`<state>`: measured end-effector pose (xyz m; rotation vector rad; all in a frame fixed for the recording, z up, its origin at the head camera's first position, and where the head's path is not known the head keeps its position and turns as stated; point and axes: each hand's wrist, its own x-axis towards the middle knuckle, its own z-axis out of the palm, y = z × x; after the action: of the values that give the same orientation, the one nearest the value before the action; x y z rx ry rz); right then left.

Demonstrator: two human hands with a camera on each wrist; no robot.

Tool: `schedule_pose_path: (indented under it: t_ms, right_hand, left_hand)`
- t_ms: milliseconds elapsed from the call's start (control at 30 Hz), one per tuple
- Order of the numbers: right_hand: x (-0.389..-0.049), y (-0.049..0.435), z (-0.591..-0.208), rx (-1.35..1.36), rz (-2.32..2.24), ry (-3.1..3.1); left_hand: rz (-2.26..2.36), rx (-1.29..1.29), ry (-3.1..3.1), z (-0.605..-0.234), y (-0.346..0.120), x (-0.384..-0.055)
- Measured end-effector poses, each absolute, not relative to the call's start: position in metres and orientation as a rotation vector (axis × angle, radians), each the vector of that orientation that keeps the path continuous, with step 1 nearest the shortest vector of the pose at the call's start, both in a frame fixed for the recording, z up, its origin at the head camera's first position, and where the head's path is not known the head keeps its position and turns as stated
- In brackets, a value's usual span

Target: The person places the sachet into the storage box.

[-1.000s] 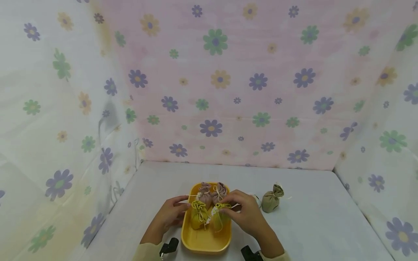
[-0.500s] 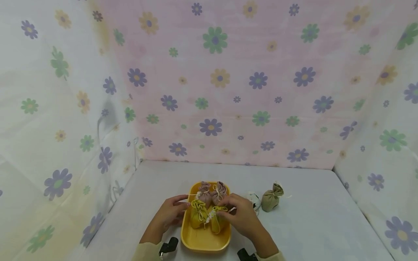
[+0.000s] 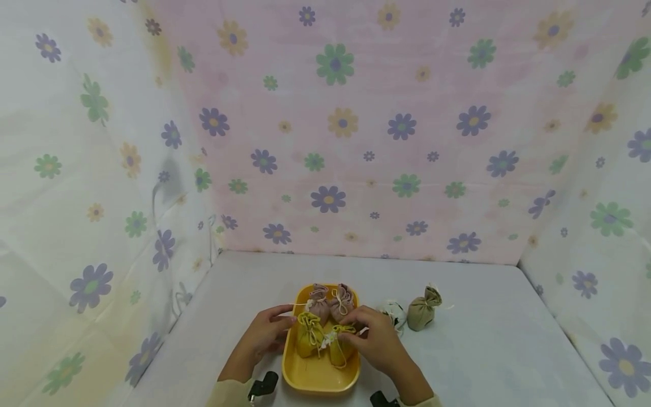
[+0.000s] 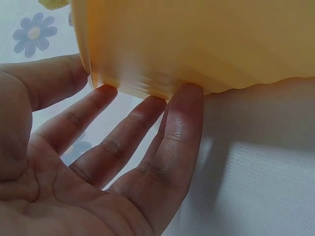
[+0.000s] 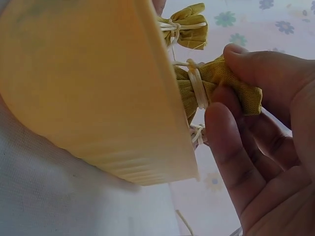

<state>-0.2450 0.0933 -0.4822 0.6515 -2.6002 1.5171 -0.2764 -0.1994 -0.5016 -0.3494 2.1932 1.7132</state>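
Mustard-yellow pouch [image 3: 338,353] stands inside the yellow tray [image 3: 320,380], toward its right side, its neck held by the right hand [image 3: 375,337]. That hand comes in from the right over the rim, thumb and fingertips pinching the gathered cloth above the tie; the right wrist view shows the thumb on one face of the top and fingers on the other. The left hand [image 3: 261,333] sits at the tray's opposite side with fingers apart and only slightly bent, their tips against the outer wall and the thumb at the rim.

The pouch is woven cloth, bunched and flared at the mouth, with a pale cord wound around its neck. A second yellow pouch [image 3: 309,342], likewise tied, stands just to its left, and two dusky purple pouches [image 3: 319,309] are behind them in the tray. Right of the tray, on the white table [image 3: 488,328], a white bundle [image 3: 395,314] with dark marks lies beside an olive-brown pouch [image 3: 421,314]. Flower-printed cloth [image 3: 285,107] hangs behind.
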Motion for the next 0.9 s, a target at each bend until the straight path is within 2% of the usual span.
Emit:
schedule_pose_path:
  t_ms: [533, 900]
  right_hand:
    - [-0.24, 0.099, -0.482, 0.613, 1.499, -2.612]
    - [-0.235, 0.12, -0.472, 0.484, 1.43, -2.542]
  left_hand:
    - [1.723, -0.35, 2.173, -0.504, -0.201, -0.277]
    - [1.721, -0.353, 2.182, -0.504, -0.2, -0.277]
